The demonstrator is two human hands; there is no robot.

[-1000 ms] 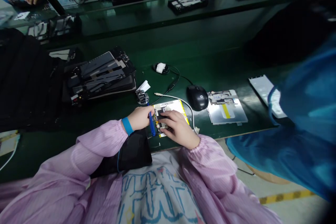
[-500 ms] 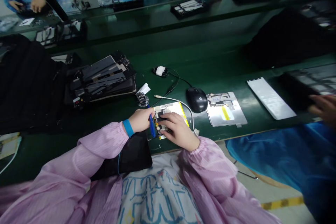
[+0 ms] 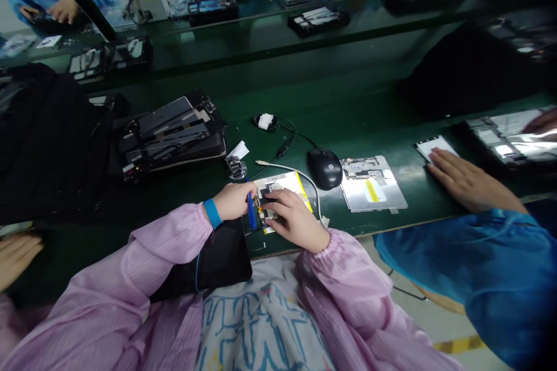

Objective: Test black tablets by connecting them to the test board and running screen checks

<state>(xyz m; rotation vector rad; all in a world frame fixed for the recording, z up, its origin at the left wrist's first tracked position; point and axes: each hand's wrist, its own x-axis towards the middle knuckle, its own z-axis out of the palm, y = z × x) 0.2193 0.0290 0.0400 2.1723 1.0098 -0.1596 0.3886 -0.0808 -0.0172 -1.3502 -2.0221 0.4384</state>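
The board assembly (image 3: 288,181) lies near the front edge of the worktop (image 3: 357,116). The left hand (image 3: 235,201) is closed around the blue tool (image 3: 251,212); the right hand (image 3: 297,220) lies over the assembly, its grip not discernible. A tool slip may gouge the assembly; uneven pressure may shift it.

On the green worktop (image 3: 348,104), a panel (image 3: 288,179) and a plate (image 3: 389,194) lie near the front edge, a mouse (image 3: 327,169) slightly farther in, a coiled cord (image 3: 274,123) beyond it, a stack (image 3: 174,136) leftward.
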